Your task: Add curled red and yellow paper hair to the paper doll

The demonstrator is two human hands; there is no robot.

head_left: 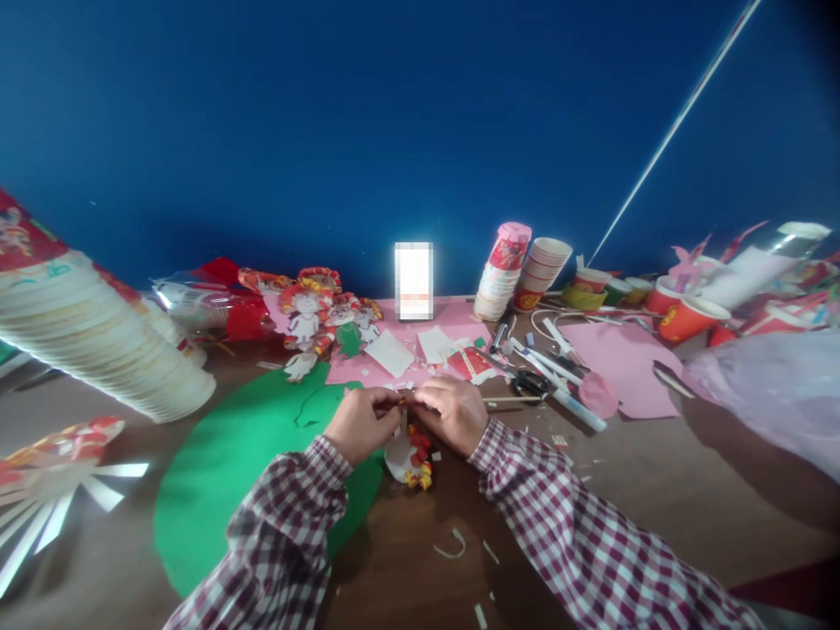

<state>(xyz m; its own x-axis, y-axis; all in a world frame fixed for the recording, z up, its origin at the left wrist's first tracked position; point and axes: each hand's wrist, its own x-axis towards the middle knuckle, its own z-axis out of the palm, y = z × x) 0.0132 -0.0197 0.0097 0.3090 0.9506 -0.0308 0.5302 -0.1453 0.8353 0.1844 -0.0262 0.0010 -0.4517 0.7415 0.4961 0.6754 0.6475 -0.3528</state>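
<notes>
My left hand (364, 424) and my right hand (454, 411) meet over the middle of the table, fingertips pinched close together. Just below them is a small white paper cutout (399, 459) with curled red and yellow edging. A narrow strip of it runs up between the fingers; the pinched part is mostly hidden. Under my left forearm lies a large round green sheet (242, 472). A thin wooden stick (515, 400) lies just right of my right hand, with black-handled scissors (528, 382) behind it.
Tilted stacked paper cups (111, 332) stand at the left, more stacks (495, 284) at the back. Decorated cutouts (305, 319) lie behind the green sheet. Pink paper (623, 367), markers (577, 409) and orange cups (692, 319) are at the right. Paper scraps (452, 547) litter the front.
</notes>
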